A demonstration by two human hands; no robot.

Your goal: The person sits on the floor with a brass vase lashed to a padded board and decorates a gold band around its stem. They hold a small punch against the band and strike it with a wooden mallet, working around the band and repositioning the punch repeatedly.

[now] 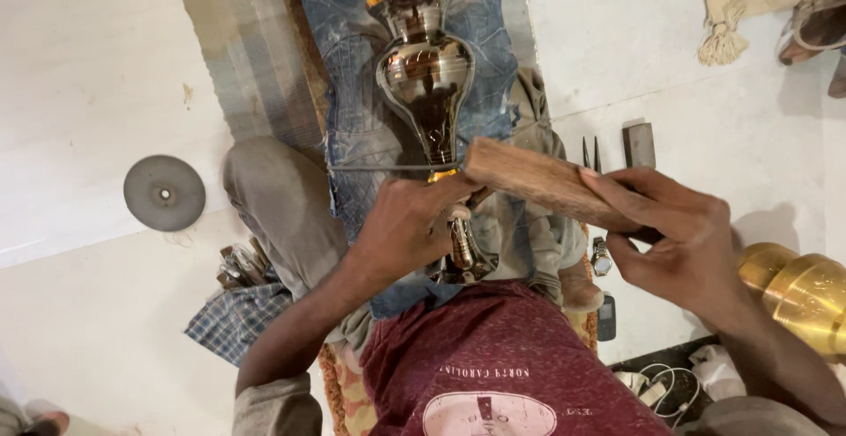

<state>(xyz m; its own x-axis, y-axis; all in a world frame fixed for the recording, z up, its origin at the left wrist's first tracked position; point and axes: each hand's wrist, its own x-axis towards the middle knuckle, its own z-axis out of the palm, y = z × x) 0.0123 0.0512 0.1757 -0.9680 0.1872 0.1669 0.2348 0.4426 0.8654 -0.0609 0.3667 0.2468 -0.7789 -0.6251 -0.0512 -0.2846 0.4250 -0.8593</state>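
A shiny brass vase point(426, 66) with a dark polished belly and a gold rim lies along my lap on a blue denim cloth point(476, 22). My left hand point(401, 229) is closed around a thin metal tool point(388, 168) whose tip rests against the vase's narrow neck. My right hand point(683, 238) grips a wooden block point(538, 181) by its right end, holding it just above the left hand and the tool. The foot of the vase point(463, 255) shows below my left hand.
A round grey disc point(164, 193) lies on the white floor at left. A dark block point(639, 144) and small pointed tools point(590, 152) lie at right, with a wristwatch point(601, 258), a phone point(606, 317) and another brass vessel point(802, 291). Several tools point(242, 264) lie by my left knee.
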